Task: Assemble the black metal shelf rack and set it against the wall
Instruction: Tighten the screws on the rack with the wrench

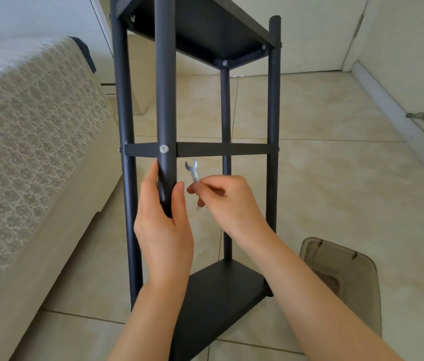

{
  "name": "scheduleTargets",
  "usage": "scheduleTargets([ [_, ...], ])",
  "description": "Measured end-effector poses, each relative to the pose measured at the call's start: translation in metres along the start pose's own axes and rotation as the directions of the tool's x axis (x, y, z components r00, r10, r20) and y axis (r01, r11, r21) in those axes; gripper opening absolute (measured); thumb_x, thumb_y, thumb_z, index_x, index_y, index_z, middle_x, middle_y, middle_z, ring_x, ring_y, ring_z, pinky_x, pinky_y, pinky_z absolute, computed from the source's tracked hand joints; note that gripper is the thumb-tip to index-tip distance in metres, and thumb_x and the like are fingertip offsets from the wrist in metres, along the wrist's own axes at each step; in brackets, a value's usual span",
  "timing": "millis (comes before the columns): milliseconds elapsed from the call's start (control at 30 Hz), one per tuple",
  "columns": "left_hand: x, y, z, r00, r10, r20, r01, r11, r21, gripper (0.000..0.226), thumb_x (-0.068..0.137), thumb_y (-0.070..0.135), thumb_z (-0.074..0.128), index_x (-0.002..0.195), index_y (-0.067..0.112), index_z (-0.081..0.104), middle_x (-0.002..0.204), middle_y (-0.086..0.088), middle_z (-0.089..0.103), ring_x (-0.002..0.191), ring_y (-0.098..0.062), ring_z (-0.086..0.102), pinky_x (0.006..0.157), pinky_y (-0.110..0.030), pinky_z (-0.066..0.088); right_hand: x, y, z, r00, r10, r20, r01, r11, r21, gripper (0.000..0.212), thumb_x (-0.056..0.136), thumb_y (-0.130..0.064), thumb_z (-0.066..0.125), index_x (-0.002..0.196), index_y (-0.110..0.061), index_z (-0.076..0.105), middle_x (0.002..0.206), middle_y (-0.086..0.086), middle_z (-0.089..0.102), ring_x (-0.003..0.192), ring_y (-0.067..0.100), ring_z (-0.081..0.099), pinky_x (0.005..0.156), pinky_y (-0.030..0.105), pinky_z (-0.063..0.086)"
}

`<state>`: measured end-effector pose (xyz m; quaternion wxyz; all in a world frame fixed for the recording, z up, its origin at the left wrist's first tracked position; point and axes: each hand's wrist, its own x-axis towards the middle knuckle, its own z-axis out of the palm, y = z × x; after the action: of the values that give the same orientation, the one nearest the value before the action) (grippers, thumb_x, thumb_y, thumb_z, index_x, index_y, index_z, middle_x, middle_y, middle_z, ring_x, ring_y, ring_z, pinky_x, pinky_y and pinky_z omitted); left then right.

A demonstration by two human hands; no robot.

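Beige tiled floor [322,178], pale wall [401,61] with white skirting [388,105], door [309,35] behind, patterned sofa [36,126] at left.

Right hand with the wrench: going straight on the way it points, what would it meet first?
Probably the front edge of the middle shelf, just right of the bolt in the post the left hand grips. The wrench in the right hand points up at it, though depth is unclear.

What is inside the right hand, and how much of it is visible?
The right hand pinches a small silver wrench. Its open head and upper shaft stick out above the fingers; the lower shaft is covered by them. The left hand grips the front post.
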<state>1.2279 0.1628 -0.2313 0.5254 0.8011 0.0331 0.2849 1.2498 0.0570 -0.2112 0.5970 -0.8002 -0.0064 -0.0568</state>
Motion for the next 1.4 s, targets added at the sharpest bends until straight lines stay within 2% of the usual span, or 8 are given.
scheduleTargets([
  [167, 0.01, -0.002, -0.004, 0.999, 0.047, -0.021, -0.046, 0.998, 0.035, 0.054, 0.1, 0.027, 0.059, 0.148, 0.038, 0.038, 0.074, -0.005, 0.055, 0.067, -0.022, 0.057, 0.067, -0.038, 0.056, 0.008, -0.001, 0.01, 1.0, -0.014, 0.022, 0.013, 0.998, 0.058, 0.02, 0.096, -0.018, 0.059, 0.096, -0.01, 0.078, 0.068, -0.012, 0.063, 0.066, -0.007, 0.059, 0.065, 0.006, 0.046],
  [467, 0.02, -0.005, 0.0, 0.998, 0.064, -0.029, -0.063, 0.998, 0.02, 0.051, 0.1, 0.024, 0.061, 0.147, 0.031, 0.044, 0.075, -0.012, 0.059, 0.065, -0.029, 0.056, 0.069, -0.046, 0.054, 0.025, -0.003, 0.014, 1.0, 0.002, 0.018, -0.005, 0.991, 0.136, 0.02, 0.095, -0.016, 0.061, 0.089, -0.008, 0.078, 0.056, -0.013, 0.056, 0.055, -0.003, 0.052, 0.056, 0.008, 0.04],
  [633, 0.018, -0.004, 0.002, 0.997, 0.073, -0.027, -0.073, 0.997, 0.016, 0.05, 0.1, 0.024, 0.061, 0.143, 0.039, 0.04, 0.074, -0.014, 0.059, 0.065, -0.031, 0.055, 0.068, -0.045, 0.054, 0.027, -0.004, 0.012, 0.999, -0.04, -0.013, 0.042, 0.987, 0.153, 0.02, 0.092, -0.015, 0.063, 0.079, -0.008, 0.077, 0.052, -0.012, 0.055, 0.055, 0.001, 0.052, 0.057, 0.011, 0.042],
  [867, 0.018, -0.007, 0.0, 0.995, 0.095, -0.03, -0.094, 0.995, 0.012, 0.049, 0.1, 0.026, 0.06, 0.145, 0.033, 0.043, 0.074, -0.011, 0.059, 0.064, -0.03, 0.055, 0.068, -0.043, 0.054, 0.032, -0.009, 0.013, 0.999, -0.037, -0.026, 0.041, 0.986, 0.165, 0.025, 0.091, -0.015, 0.066, 0.068, -0.011, 0.074, 0.046, -0.004, 0.044, 0.052, 0.013, 0.041, 0.061, 0.035, 0.044],
  [967, 0.018, -0.008, -0.001, 0.994, 0.111, -0.022, -0.111, 0.994, 0.016, 0.05, 0.1, 0.026, 0.06, 0.147, 0.026, 0.045, 0.074, -0.007, 0.058, 0.064, -0.026, 0.055, 0.066, -0.031, 0.053, 0.035, -0.009, 0.014, 0.997, -0.073, -0.025, 0.076, 0.989, 0.126, 0.037, 0.092, -0.015, 0.066, 0.055, -0.018, 0.063, 0.043, -0.011, 0.044, 0.047, 0.008, 0.044, 0.059, 0.023, 0.041],
  [1033, 0.019, -0.009, -0.001, 0.993, 0.12, -0.014, -0.12, 0.993, 0.019, 0.049, 0.1, 0.025, 0.06, 0.148, 0.024, 0.046, 0.075, -0.004, 0.059, 0.064, -0.022, 0.056, 0.066, -0.024, 0.05, 0.037, -0.007, 0.014, 0.995, -0.093, -0.029, 0.095, 0.991, 0.097, 0.032, 0.092, -0.017, 0.066, 0.061, -0.016, 0.069, 0.046, -0.013, 0.052, 0.048, 0.001, 0.051, 0.058, 0.015, 0.041],
  [1200, 0.019, -0.008, 0.0, 0.989, 0.146, -0.012, -0.146, 0.989, 0.039, 0.049, 0.1, 0.024, 0.061, 0.148, 0.019, 0.048, 0.073, -0.006, 0.059, 0.061, -0.021, 0.055, 0.064, -0.019, 0.047, 0.038, -0.003, 0.017, 0.982, -0.181, -0.053, 0.184, 0.982, 0.05, 0.025, 0.094, -0.018, 0.066, 0.076, -0.006, 0.078, 0.061, 0.002, 0.069, 0.053, -0.001, 0.058, 0.059, 0.017, 0.046],
  [1400, 0.019, -0.008, -0.002, 0.993, 0.116, -0.012, -0.116, 0.993, 0.015, 0.049, 0.1, 0.025, 0.06, 0.148, 0.022, 0.048, 0.078, -0.005, 0.063, 0.065, -0.02, 0.059, 0.068, -0.023, 0.052, 0.039, 0.011, 0.031, 0.938, -0.297, -0.181, 0.309, 0.95, 0.043, 0.028, 0.093, -0.014, 0.066, 0.067, -0.004, 0.072, 0.048, -0.018, 0.046, 0.046, 0.007, 0.044, 0.052, 0.011, 0.03],
])
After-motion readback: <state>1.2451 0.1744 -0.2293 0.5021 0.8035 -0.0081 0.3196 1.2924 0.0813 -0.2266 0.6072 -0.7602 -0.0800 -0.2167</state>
